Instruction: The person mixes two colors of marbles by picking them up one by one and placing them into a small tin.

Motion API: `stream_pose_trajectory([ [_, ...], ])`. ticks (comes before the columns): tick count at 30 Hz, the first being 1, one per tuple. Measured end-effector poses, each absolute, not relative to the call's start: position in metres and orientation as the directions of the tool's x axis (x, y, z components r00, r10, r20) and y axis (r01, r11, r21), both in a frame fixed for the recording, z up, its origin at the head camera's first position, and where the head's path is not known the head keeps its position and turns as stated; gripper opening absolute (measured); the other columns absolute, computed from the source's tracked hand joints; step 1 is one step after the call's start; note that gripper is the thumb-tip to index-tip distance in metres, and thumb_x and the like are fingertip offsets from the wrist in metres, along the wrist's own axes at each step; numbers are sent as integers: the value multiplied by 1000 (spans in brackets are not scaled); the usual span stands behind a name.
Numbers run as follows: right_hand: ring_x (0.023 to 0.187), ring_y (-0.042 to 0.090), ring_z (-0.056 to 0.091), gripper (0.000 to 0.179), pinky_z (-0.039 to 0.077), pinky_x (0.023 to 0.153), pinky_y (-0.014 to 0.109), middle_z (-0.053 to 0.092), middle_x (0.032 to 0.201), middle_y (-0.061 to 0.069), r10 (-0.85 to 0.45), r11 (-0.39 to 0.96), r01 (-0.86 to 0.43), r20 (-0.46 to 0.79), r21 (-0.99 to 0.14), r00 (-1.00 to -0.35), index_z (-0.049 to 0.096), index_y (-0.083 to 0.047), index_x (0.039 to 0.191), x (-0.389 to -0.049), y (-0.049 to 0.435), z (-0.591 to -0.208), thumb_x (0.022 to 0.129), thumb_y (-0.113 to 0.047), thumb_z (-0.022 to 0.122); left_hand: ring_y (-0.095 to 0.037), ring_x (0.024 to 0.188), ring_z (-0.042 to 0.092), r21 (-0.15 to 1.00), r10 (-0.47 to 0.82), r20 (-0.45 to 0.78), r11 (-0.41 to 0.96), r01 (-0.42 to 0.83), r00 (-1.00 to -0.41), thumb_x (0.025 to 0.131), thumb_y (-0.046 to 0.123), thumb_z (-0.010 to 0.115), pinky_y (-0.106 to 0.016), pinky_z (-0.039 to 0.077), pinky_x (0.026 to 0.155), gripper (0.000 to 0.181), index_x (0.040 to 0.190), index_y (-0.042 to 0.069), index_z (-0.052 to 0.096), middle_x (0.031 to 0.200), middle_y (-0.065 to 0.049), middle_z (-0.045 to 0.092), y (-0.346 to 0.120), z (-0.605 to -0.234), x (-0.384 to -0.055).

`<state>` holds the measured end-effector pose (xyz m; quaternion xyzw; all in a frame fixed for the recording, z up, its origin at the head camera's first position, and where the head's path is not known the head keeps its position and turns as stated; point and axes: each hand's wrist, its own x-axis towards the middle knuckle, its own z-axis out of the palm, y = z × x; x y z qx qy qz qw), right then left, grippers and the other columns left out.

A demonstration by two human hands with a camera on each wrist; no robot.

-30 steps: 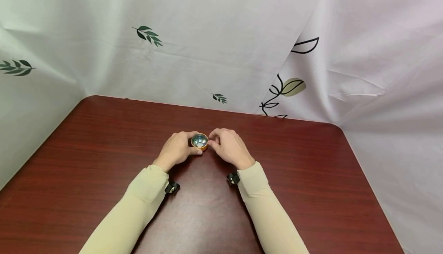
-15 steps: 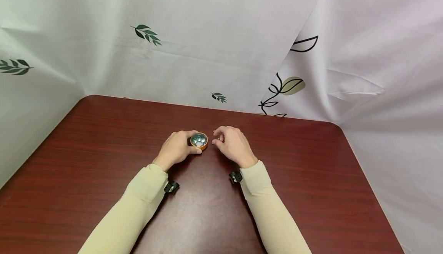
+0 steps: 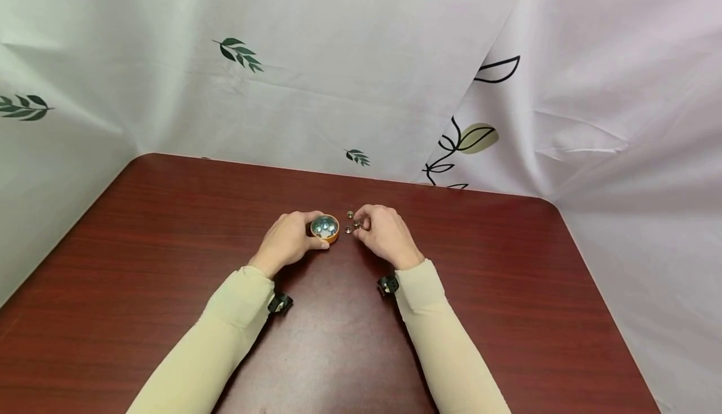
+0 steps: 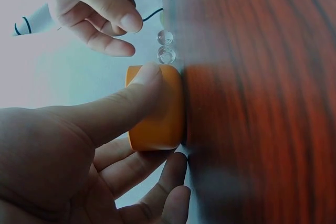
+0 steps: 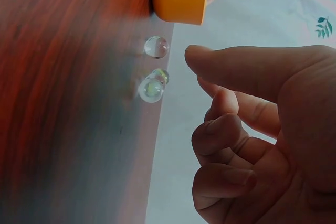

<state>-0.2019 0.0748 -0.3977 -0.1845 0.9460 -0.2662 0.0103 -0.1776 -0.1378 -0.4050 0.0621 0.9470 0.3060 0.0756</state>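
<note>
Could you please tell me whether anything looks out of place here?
Perhaps the three clear marbles, lying loose on the table outside the orange bowl, which the left hand holds upright; they look slightly stray. Nothing else stands out.

Quantities are as follows. Hands: two, one left hand (image 3: 287, 237) and one right hand (image 3: 386, 230). Orange bowl (image 4: 160, 119): one. Clear balls (image 5: 156, 47) on the counter (image 3: 524, 289): three, all countable in the right wrist view; two are distinguishable in the left wrist view. Shiny rounded shapes (image 3: 325, 227) inside the bowl: several; exact number cannot be determined. Pale sleeves (image 3: 220, 339): two. Black wrist units (image 3: 280, 304): two, one per wrist. Counter: one. Dark green leaf sprigs (image 3: 240, 54) on the cloth (image 3: 361, 76), head view: three. Olive-filled leaf (image 3: 478, 139), head view: one.
</note>
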Motion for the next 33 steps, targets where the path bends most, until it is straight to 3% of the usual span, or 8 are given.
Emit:
stream_pose_trajectory([
  [18, 68, 16, 55, 14, 44, 60, 31, 59, 78, -2, -215, 839, -189, 10, -511, -977, 74, -12, 99, -205, 75, -402, 89, -21, 78, -34, 118, 60, 588, 162, -110, 806, 68, -981, 84, 30, 84, -48, 49, 94, 64, 141, 15, 60, 127, -14, 67, -137, -405, -179],
  [33, 67, 15, 57, 14, 46, 60, 31, 62, 74, -2, -187, 849, -151, -20, -506, -982, 75, -11, 97, -207, 73, -407, 89, -22, 77, -35, 120, 59, 582, 151, -132, 812, 47, -980, 84, 31, 83, -48, 49, 93, 66, 143, 15, 59, 129, -14, 66, -138, -405, -178],
])
